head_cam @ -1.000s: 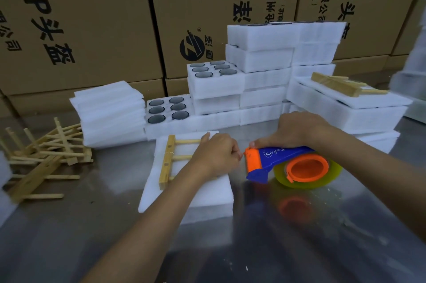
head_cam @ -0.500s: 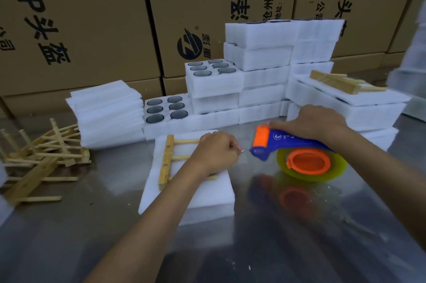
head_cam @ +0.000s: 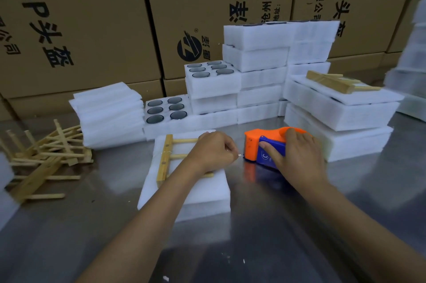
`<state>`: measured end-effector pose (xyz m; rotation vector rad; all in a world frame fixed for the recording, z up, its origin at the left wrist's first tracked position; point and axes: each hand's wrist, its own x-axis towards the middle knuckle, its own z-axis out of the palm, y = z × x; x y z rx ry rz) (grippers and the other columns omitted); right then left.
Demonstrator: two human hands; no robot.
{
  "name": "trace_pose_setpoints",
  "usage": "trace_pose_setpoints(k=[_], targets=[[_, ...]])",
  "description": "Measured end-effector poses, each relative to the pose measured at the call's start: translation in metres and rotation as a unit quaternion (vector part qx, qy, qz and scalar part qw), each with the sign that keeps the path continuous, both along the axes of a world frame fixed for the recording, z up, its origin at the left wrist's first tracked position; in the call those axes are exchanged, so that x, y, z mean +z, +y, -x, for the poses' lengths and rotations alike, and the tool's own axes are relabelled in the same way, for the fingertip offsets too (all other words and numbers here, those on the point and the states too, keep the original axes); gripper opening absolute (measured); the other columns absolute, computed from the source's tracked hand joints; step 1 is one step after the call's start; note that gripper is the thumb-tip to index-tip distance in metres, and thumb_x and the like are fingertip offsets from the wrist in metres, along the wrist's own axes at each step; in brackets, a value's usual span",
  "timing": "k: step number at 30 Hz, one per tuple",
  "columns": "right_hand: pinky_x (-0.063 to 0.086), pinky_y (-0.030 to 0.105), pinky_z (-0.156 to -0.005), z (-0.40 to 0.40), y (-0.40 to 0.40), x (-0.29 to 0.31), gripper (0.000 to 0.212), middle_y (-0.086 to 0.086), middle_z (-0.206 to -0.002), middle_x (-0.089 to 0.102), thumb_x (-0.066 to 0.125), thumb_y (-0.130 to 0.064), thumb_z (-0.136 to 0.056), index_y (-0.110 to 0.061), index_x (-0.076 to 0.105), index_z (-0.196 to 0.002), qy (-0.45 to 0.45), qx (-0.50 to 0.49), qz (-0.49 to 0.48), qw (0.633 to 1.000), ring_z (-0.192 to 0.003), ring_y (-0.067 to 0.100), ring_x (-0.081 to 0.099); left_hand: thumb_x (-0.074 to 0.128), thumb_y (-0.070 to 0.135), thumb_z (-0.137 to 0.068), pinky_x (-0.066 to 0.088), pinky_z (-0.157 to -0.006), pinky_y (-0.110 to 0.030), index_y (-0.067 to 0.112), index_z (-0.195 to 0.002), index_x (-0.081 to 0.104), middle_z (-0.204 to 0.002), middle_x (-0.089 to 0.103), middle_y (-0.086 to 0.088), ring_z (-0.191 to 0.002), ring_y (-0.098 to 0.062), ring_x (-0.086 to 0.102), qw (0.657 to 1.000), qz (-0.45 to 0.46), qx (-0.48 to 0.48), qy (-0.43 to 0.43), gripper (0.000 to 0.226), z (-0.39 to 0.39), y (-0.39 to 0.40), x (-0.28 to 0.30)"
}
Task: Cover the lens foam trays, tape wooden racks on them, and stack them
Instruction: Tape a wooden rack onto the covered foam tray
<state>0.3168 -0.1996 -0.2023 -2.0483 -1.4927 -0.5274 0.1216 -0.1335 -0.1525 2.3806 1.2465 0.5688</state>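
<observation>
Seeing covered foam tray [head_cam: 184,192] flat on steel table [head_cam: 299,225], front centre, wooden rack [head_cam: 166,160] lying on its top left part. My left hand [head_cam: 213,153] curled over rack rungs at tray's right edge, pinching what looks like tape end, hard to tell. My right hand [head_cam: 296,158] grips tape dispenser [head_cam: 265,148] just right of tray, on table. Finished stack [head_cam: 341,112] close behind dispenser; loose racks pile [head_cam: 43,158] far left. Bare steel toward me.
</observation>
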Motion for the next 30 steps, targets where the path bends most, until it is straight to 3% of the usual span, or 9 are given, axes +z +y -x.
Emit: trace_pose_setpoints(k=[4, 7, 11, 13, 16, 18, 24, 28, 30], targets=[[0.041, 0.038, -0.081, 0.015, -0.016, 0.008, 0.024, 0.008, -0.096, 0.06, 0.068, -0.029, -0.091, -0.009, 0.059, -0.1, -0.011, 0.091, -0.097, 0.991, -0.091, 0.029, 0.054, 0.061, 0.015, -0.085, 0.045, -0.083, -0.02, 0.02, -0.084, 0.077, -0.089, 0.071, 0.007, -0.093, -0.012, 0.063, 1.0, 0.011, -0.006, -0.025, 0.017, 0.001, 0.002, -0.001], [0.04, 0.03, -0.066, 0.045, -0.027, 0.006, 0.008, -0.011, -0.082, 0.064, 0.062, -0.026, -0.094, -0.022, 0.059, -0.088, 0.259, 0.155, -0.086, 0.95, -0.076, 0.011, 0.058, 0.067, 0.016, -0.084, 0.045, -0.088, -0.021, 0.023, -0.084, 0.076, -0.088, 0.065, 0.014, -0.097, -0.008, 0.06, 0.996, 0.042, -0.011, -0.075, 0.011, 0.003, 0.006, -0.003], [0.057, 0.027, -0.06, 0.063, -0.018, 0.014, 0.031, 0.006, -0.093, 0.076, 0.066, -0.043, -0.094, -0.013, 0.073, -0.096, 0.639, 0.163, 0.151, 0.737, -0.08, 0.017, 0.07, 0.072, 0.019, -0.082, 0.044, -0.09, -0.026, 0.029, -0.081, 0.074, -0.101, 0.061, 0.008, -0.103, -0.01, 0.057, 0.995, 0.046, -0.008, -0.087, 0.01, 0.003, 0.009, -0.003], [0.054, 0.025, -0.062, 0.067, -0.012, 0.013, 0.023, 0.009, -0.098, 0.076, 0.066, -0.029, -0.096, -0.008, 0.073, -0.097, 0.672, 0.17, 0.14, 0.707, -0.083, 0.019, 0.066, 0.074, 0.019, -0.082, 0.045, -0.093, -0.027, 0.027, -0.086, 0.077, -0.108, 0.06, 0.003, -0.107, -0.012, 0.055, 0.997, 0.032, -0.005, -0.072, 0.01, 0.002, 0.009, -0.005], [0.049, 0.027, -0.065, 0.076, -0.008, 0.005, 0.019, 0.008, -0.086, 0.073, 0.065, -0.02, -0.096, -0.006, 0.074, -0.089, 0.632, 0.135, 0.13, 0.752, -0.071, 0.015, 0.062, 0.07, 0.015, -0.086, 0.034, -0.107, -0.022, 0.015, -0.125, 0.067, -0.139, 0.052, -0.001, -0.131, -0.016, 0.044, 0.998, 0.005, -0.007, -0.061, 0.04, 0.001, 0.009, -0.004], [0.046, 0.019, -0.05, 0.084, -0.008, 0.003, 0.021, 0.007, -0.07, 0.065, 0.062, -0.018, -0.094, -0.001, 0.073, -0.086, 0.586, 0.119, 0.139, 0.789, -0.05, 0.006, 0.056, 0.061, 0.01, -0.092, 0.034, -0.111, -0.025, 0.014, -0.142, 0.051, -0.149, 0.043, 0.0, -0.137, -0.015, 0.039, 0.982, 0.006, 0.033, -0.187, 0.051, 0.006, 0.008, 0.004], [0.054, 0.036, -0.074, 0.1, 0.0, -0.001, 0.033, 0.025, -0.092, 0.071, 0.065, -0.022, -0.092, 0.011, 0.069, -0.093, 0.535, 0.129, 0.135, 0.824, -0.075, 0.026, 0.064, 0.052, 0.006, -0.092, 0.045, -0.084, -0.014, 0.025, -0.128, 0.058, -0.123, 0.059, 0.008, -0.113, -0.01, 0.055, 0.875, -0.045, 0.209, -0.435, 0.042, 0.073, 0.006, 0.022], [0.043, 0.028, -0.061, 0.092, 0.004, 0.004, 0.039, 0.016, -0.067, 0.061, 0.07, -0.034, -0.088, -0.006, 0.062, -0.064, 0.515, 0.125, 0.182, 0.828, -0.063, 0.018, 0.055, 0.062, 0.025, -0.09, 0.043, -0.069, -0.022, 0.026, -0.136, 0.047, -0.107, 0.056, 0.01, -0.086, -0.004, 0.055, 0.844, 0.109, 0.327, -0.41, 0.048, 0.122, -0.005, -0.003], [0.037, 0.028, -0.056, 0.09, 0.004, 0.005, 0.042, 0.006, -0.059, 0.054, 0.071, -0.039, -0.086, -0.014, 0.051, -0.058, 0.501, 0.118, 0.189, 0.836, -0.056, 0.015, 0.047, 0.066, 0.041, -0.086, 0.049, -0.086, -0.028, 0.026, -0.137, 0.05, -0.119, 0.059, 0.006, -0.1, -0.012, 0.059, 0.837, 0.215, 0.308, -0.397, 0.056, 0.13, -0.016, -0.024]])
